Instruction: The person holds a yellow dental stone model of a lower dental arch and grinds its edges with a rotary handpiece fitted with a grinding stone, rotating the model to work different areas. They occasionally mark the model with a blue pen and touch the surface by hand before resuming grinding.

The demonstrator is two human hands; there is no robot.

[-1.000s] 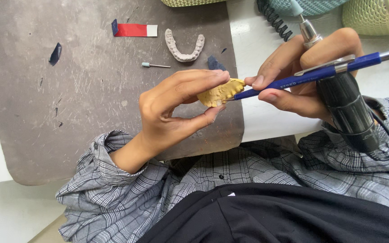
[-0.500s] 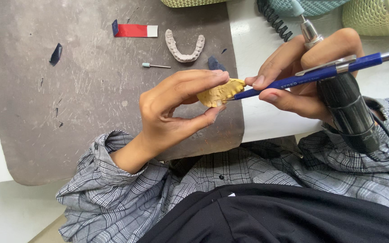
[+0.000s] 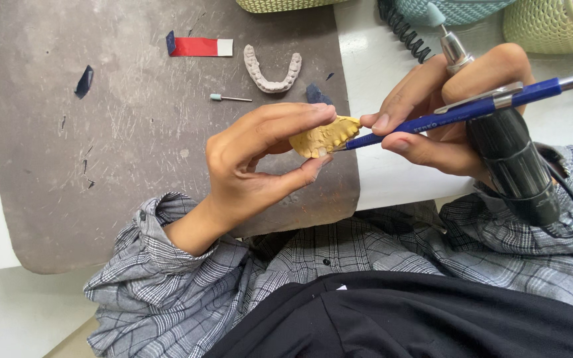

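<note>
My left hand [image 3: 253,166] pinches a yellow dental cast [image 3: 323,136] between thumb and fingers, above the near edge of a dark grey mat [image 3: 101,132]. My right hand [image 3: 439,119] holds a blue mechanical pencil [image 3: 459,113], whose tip touches the cast's right side. The same hand also grips a black rotary handpiece [image 3: 512,159] with a metal nose pointing away from me. Its dark cable loops out at my right wrist.
On the mat lie a white dental arch cast [image 3: 273,73], a small burr with a pale tip [image 3: 230,98], a red and white strip [image 3: 200,46] and dark blue scraps [image 3: 84,81]. Woven baskets [image 3: 552,26] and a coiled cord [image 3: 402,30] stand at the far edge.
</note>
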